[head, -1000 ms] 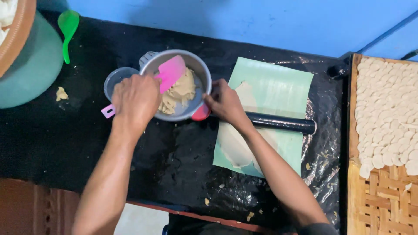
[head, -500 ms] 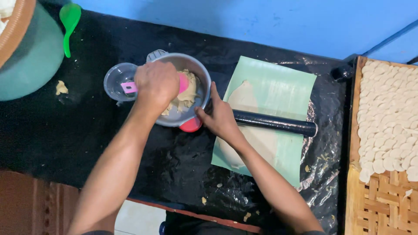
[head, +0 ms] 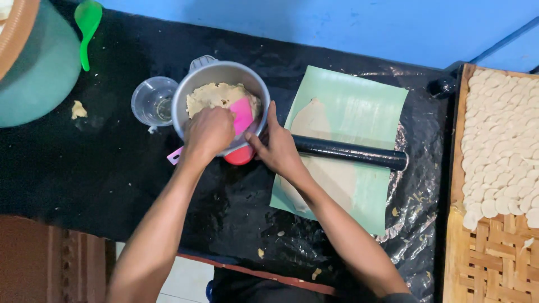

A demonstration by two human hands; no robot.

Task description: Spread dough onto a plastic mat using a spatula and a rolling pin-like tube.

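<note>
A grey metal pot [head: 216, 73] holds pale dough [head: 210, 95]. My left hand [head: 209, 133] grips a pink spatula [head: 242, 115] with its blade down in the dough at the pot's right side; the handle tip sticks out below my wrist. My right hand [head: 276, 147] presses against the pot's right rim with fingers spread, steadying it. A red object [head: 240, 156] shows under the pot's near edge. Just right of my right hand a black rolling pin [head: 351, 152] lies across a green sheet [head: 359, 106] bearing flattened dough [head: 314, 123].
A clear plastic cup [head: 151, 100] stands left of the pot. A teal bucket [head: 39, 73] and green spoon [head: 87, 25] sit far left. A woven tray [head: 494, 264] with several small dough rounds [head: 505, 134] is at right. Dough crumbs dot the black plastic-covered table [head: 84, 163].
My left hand has turned the spatula from above the pot's left rim down into the dough at the right side. My right hand stays on the pot's rim.
</note>
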